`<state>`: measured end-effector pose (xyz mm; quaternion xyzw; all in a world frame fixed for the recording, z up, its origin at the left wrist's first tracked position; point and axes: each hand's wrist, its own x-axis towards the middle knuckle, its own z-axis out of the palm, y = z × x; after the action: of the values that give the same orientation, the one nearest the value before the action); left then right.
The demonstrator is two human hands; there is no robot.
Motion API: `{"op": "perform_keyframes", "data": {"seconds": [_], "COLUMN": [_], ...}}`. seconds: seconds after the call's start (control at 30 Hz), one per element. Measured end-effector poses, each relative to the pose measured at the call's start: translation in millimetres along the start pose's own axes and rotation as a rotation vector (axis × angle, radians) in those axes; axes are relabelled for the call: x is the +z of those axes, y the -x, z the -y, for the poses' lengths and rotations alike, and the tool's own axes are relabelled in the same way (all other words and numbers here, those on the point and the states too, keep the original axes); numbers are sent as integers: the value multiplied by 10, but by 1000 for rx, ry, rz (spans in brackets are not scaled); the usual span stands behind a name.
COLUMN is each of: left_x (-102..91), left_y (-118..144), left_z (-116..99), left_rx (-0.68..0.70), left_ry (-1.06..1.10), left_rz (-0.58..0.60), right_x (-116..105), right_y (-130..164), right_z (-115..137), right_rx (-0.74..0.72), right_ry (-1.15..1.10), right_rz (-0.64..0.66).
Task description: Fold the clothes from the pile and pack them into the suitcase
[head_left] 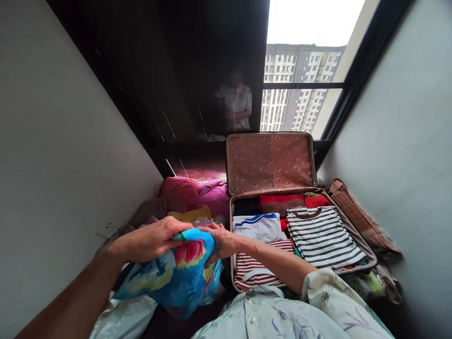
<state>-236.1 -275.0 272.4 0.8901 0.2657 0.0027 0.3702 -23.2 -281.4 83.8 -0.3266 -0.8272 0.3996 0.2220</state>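
Observation:
A bright blue cloth with a red flower print point(176, 273) hangs bunched between my two hands, left of the suitcase. My left hand point(164, 238) is closed on its upper left edge. On the other side, my right hand point(221, 240) grips the upper right edge, fingers partly hidden by the fabric. Whether the cloth is a garment or a cover I cannot tell. Beside it lies an open suitcase point(231, 226) with its lid upright, holding folded clothes. Among these are a black-and-white striped shirt point(325, 238), a white top with blue trim point(259, 228) and a red-and-white striped garment point(259, 266).
Pink bedding point(190, 193) and a yellow cloth point(192, 214) are heaped behind my hands. A brown folded mat point(363, 219) leans by the right wall. Behind the suitcase lid point(271, 162) stands a dark-framed window point(303, 85). Walls close in on both sides.

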Motion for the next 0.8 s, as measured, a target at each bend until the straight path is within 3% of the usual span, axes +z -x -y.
{"op": "perform_keyframes", "data": {"seconds": [0.13, 0.2, 0.3, 0.43, 0.53, 0.63, 0.7, 0.8], "left_x": [-20, -51, -60, 91, 391, 861, 1224, 1730], "left_y": [-142, -188, -245, -370, -556, -821, -1011, -1273], "left_z": [-173, -221, -214, -2, 197, 328, 411, 608], "left_rx": [47, 39, -14, -91, -90, -95, -121, -178], "left_ry": [56, 95, 174, 353, 549, 643, 680, 794], "left_rz": [67, 66, 37, -104, -138, -15, 109, 243], "right_x": [-11, 22, 18, -229, -540, -789, -858, -813], "right_y": [424, 674, 1070, 1612, 2040, 2490, 2772, 3097], "right_z": [-62, -163, -350, -551, -625, -663, -699, -799], "right_rx": [143, 208, 259, 320, 364, 441, 526, 656], "right_ry": [-331, -450, -540, -737, -830, -755, -625, -414], "right_rz": [295, 344, 262, -67, -402, -621, -676, -639]}}
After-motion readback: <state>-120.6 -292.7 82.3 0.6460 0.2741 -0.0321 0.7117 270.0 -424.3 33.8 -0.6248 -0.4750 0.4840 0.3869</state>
